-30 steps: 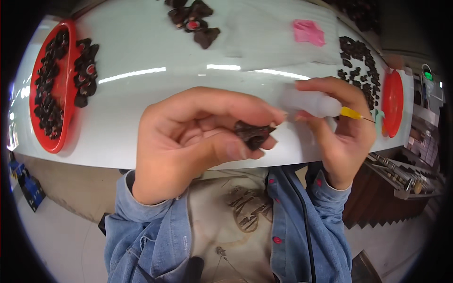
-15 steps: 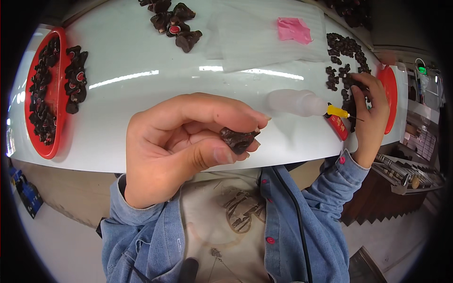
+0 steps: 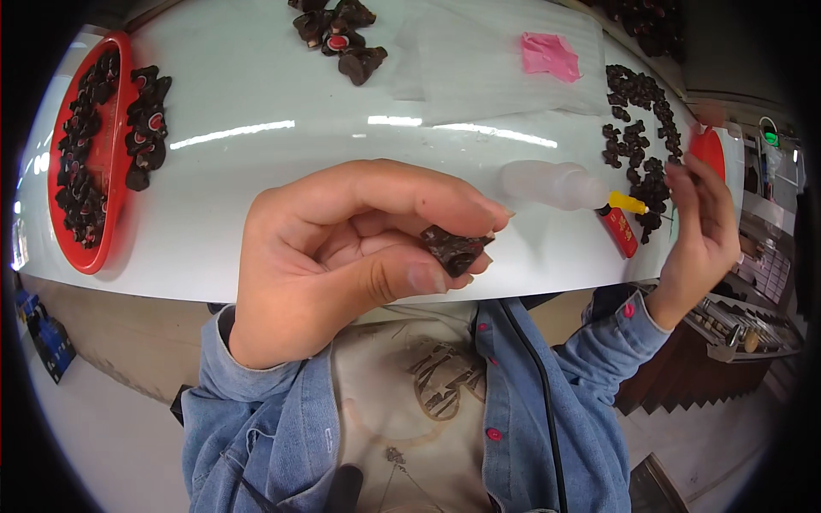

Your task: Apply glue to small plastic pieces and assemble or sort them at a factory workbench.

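Note:
My left hand [image 3: 342, 256] is closed over the middle of the table's front edge. Between its thumb and fingers is a small, lumpy, dark brown figurine [image 3: 453, 250]; the fingers cover part of it. To the right, my right hand [image 3: 699, 244] is raised beside a group of small dark brown pieces [image 3: 650, 184]. Its thumb and fingertips are close together, and whatever they pinch is too small to make out. Between the hands lies a translucent squeeze bottle [image 3: 556, 185] with a yellow needle tip [image 3: 629, 203]. Its needle points toward my right hand.
A red tray [image 3: 120, 154] full of dark figurines is at the left, with more figurines [image 3: 147, 128] beside it. Others [image 3: 342, 38] lie at the back. A pink cloth [image 3: 550, 56] rests on white sheets [image 3: 479, 64]. A red container [image 3: 617, 231] lies under the needle tip. Another red tray [image 3: 708, 152] is far right.
My right hand has moved from over the small dark pieces toward the right and slightly nearer to me. My left hand keeps its hold on the figurine. The view has shifted slightly.

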A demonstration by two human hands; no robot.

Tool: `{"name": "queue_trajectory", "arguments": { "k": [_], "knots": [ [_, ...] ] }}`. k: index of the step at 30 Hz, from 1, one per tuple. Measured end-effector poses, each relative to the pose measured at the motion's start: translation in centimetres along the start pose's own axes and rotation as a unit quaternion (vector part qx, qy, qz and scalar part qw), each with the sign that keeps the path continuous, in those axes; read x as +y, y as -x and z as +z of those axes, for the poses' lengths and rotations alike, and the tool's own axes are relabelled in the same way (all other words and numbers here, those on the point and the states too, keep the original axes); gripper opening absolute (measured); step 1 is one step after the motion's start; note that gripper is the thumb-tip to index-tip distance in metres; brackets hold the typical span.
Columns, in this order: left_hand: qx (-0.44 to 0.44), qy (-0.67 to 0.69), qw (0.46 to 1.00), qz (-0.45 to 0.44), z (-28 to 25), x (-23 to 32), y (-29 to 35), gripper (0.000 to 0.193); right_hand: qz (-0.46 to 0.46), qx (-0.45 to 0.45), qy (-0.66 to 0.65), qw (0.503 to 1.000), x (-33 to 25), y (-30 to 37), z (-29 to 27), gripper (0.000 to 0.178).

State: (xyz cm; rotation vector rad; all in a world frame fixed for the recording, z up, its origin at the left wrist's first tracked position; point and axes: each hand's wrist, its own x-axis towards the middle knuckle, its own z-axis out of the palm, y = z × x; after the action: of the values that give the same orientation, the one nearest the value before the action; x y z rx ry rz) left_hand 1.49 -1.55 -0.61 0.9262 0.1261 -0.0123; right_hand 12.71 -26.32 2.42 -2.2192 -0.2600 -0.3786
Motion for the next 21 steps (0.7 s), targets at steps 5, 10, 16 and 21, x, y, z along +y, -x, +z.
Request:
{"name": "queue_trajectory", "arguments": {
  "k": [5, 10, 16, 21],
  "knots": [
    [-0.008, -0.004, 1.0, -0.007, 0.0, 0.1, -0.1, 0.021, -0.069, 0.021, -0.02, 0.997, -2.0, 1.7, 0.3, 0.015],
    [-0.016, 0.023, 0.999, -0.03, 0.0, 0.4, 0.2, 0.021, -0.17, 0.006, 0.048, 0.984, -2.8, 3.2, -0.6, 0.017],
    [-0.041, 0.041, 0.998, -0.022, -0.5, 0.0, 0.0, 0.023, -0.138, -0.069, -0.219, 0.964, -5.6, 4.8, 1.5, 0.016],
    [-0.029, 0.035, 0.999, -0.01, -0.5, 0.1, 0.3, 0.024, -0.125, -0.119, -0.277, 0.945, -6.4, 5.9, 3.2, 0.018]
  ]
}}
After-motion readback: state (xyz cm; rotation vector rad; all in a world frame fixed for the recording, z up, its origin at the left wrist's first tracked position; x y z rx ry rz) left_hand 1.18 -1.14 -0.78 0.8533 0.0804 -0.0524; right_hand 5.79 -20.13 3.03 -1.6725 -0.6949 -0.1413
